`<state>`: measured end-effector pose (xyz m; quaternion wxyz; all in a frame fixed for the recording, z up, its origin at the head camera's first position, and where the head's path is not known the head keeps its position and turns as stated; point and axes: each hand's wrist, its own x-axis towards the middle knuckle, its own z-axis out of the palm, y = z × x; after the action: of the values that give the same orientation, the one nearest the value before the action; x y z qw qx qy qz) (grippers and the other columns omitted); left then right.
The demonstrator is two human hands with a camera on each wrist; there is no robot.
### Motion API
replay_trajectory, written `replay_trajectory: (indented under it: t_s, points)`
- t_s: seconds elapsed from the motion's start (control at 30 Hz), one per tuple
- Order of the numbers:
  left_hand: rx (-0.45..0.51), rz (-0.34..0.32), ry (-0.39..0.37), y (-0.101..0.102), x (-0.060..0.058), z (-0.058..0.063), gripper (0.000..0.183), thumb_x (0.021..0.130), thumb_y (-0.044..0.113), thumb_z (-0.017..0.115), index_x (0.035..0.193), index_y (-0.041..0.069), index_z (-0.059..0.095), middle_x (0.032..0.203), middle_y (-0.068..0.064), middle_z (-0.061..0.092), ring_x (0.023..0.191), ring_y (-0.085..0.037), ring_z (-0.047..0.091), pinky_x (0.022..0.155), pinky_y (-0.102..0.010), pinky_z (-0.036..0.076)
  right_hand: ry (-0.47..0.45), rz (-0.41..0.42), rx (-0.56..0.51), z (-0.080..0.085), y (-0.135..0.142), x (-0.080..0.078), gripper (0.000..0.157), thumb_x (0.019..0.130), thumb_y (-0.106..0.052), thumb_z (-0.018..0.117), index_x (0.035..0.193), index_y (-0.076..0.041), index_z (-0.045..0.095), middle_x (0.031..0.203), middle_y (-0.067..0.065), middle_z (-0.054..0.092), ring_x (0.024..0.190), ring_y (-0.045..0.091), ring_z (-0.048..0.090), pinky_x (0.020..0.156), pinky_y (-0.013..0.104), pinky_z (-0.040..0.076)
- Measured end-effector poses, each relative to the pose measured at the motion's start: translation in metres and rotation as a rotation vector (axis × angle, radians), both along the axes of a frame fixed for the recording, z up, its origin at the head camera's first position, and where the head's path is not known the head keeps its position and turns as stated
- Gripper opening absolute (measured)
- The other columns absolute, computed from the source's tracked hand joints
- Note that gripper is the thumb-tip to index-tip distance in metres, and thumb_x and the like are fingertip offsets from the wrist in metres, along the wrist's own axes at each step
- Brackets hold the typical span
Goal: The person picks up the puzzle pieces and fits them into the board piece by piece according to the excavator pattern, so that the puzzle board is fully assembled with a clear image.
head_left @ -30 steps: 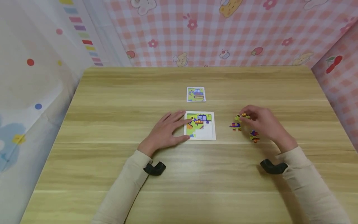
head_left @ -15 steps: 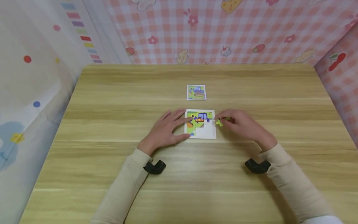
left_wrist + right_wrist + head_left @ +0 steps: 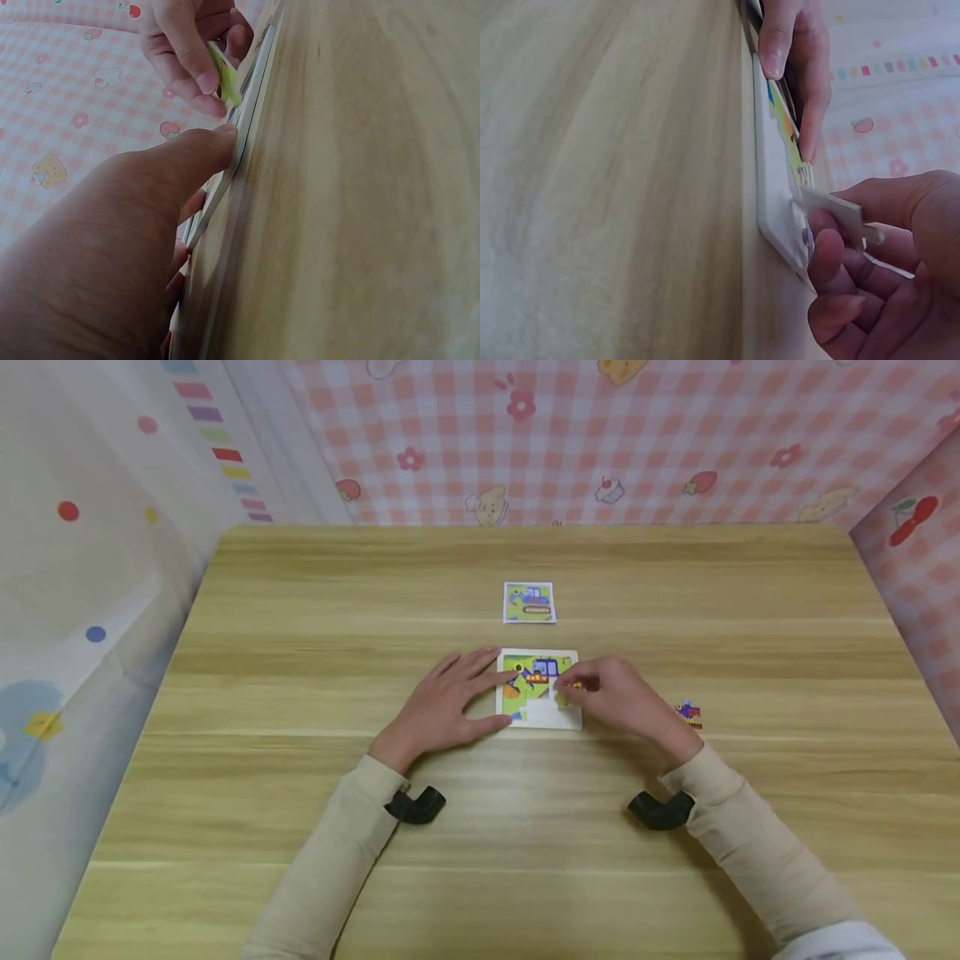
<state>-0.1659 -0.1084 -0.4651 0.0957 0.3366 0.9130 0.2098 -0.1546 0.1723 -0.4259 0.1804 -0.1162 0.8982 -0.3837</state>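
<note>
A white-framed jigsaw puzzle board (image 3: 542, 716), partly filled with a digger picture, lies on the table. My left hand (image 3: 442, 714) rests at its left side, fingers spread and fairly straight, thumb on the lower left corner and index finger over the picture. Over the right part of the board, my right hand (image 3: 618, 693) pinches a green puzzle piece (image 3: 227, 79) between thumb and fingers. In the right wrist view the puzzle piece (image 3: 844, 214) is tilted, its pale edge toward the camera, close over the bare white area of the board.
A small picture card (image 3: 529, 602) with the digger lies behind the board. A loose blue, red and yellow puzzle piece (image 3: 688, 714) lies on the wooden table (image 3: 480, 877), beside my right wrist. Checked pink cloth (image 3: 570, 435) hangs behind the table's back edge.
My right hand has carried the green puzzle piece leftward from beside the loose pieces to over the board's right part. My left hand has stayed on the board.
</note>
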Motion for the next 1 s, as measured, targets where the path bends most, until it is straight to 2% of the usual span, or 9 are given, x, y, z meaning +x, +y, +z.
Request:
replay_trajectory:
  t_s: [0.2,0.43,1.0]
  points:
    - [-0.008,-0.002,0.002,0.0005,-0.0009,0.0014,0.070,0.098,0.064,0.053,0.159,0.030,0.044,0.172,-0.002,0.021,0.159,-0.017,0.013,0.129,-0.038,0.000,0.015,0.031,-0.048,-0.0011,0.0036,0.0018,0.021,0.100,-0.008,0.068,0.119,-0.004,0.075,0.100,0.009,0.069,0.089,0.024,0.056,0.072,0.030,0.050]
    - [-0.005,-0.001,0.007,0.0002,-0.0013,0.0006,0.070,0.098,0.063,0.054,0.159,0.029,0.044,0.172,-0.002,0.021,0.159,-0.017,0.013,0.129,-0.038,0.001,0.001,0.041,-0.078,-0.0023,0.0033,0.0042,0.016,0.100,-0.009,0.069,0.114,-0.006,0.077,0.102,0.008,0.071,0.089,0.023,0.056,0.074,0.031,0.050]
    - [0.002,0.001,-0.003,-0.0007,-0.0008,0.0006,0.070,0.098,0.064,0.053,0.158,0.029,0.045,0.172,-0.002,0.021,0.159,-0.017,0.013,0.129,-0.038,0.001,0.034,0.045,-0.094,-0.0058,0.0007,0.0056,0.015,0.097,-0.008,0.073,0.111,-0.007,0.078,0.091,0.005,0.071,0.080,0.021,0.059,0.065,0.026,0.050]
